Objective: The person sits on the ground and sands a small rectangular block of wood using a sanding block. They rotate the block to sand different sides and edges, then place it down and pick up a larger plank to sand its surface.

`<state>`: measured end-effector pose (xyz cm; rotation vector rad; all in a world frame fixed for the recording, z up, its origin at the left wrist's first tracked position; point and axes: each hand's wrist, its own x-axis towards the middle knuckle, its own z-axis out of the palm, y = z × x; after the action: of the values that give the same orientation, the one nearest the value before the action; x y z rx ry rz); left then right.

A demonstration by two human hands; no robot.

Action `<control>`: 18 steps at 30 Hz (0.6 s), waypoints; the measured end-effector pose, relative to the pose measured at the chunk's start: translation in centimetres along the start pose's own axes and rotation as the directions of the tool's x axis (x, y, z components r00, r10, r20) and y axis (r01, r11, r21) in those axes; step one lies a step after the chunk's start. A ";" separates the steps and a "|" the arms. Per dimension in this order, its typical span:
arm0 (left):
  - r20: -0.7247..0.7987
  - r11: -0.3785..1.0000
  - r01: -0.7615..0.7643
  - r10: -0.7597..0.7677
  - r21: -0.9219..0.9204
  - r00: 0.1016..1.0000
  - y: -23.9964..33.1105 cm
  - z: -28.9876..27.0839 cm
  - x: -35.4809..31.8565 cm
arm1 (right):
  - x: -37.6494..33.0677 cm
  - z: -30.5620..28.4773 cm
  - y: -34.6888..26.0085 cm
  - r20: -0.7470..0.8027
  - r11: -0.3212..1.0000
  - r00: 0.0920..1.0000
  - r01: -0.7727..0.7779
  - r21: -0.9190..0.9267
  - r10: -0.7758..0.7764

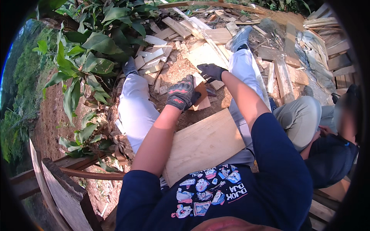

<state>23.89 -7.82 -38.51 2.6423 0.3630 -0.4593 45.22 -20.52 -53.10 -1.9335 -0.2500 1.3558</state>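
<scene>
My left hand (182, 92), in a black glove with red marks, is curled against a small brown wooden block (201, 93). Its fingertips are partly hidden, and the block is low between my legs. Just to the right, my right hand (211, 72) in a dark glove reaches left over a pale board (201, 57). Its fingers are stretched out, and I see nothing held in them. Across my lap lies a wide, flat wooden plank (204, 144), touched by neither hand.
Wood offcuts (154, 57) and sawdust cover the ground around my feet. Broad-leaved plants (98, 42) crowd the left. Another person (327, 154) sits close at my right, near stacked planks (341, 57). A rough upright board (69, 196) stands at lower left.
</scene>
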 end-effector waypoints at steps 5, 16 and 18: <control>0.046 0.993 0.118 -0.117 -0.023 0.992 -0.6 -0.4 0.9 | -0.9 -4.0 7.4 -0.705 0.836 0.706 -0.342 -0.430 -0.074; 0.074 0.988 0.108 -0.116 0.109 0.990 0.9 -0.9 0.2 | 1.5 0.9 15.1 -0.628 0.198 0.695 -0.601 -0.775 -0.350; 0.057 0.988 0.108 -0.115 0.110 0.992 0.8 -0.6 0.0 | 1.2 0.6 13.2 -0.603 0.149 0.760 -0.585 -0.798 -0.242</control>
<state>24.26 -8.22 -37.69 2.7126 0.4802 -0.6126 41.92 -28.81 -62.87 -3.5764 -0.7259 0.3943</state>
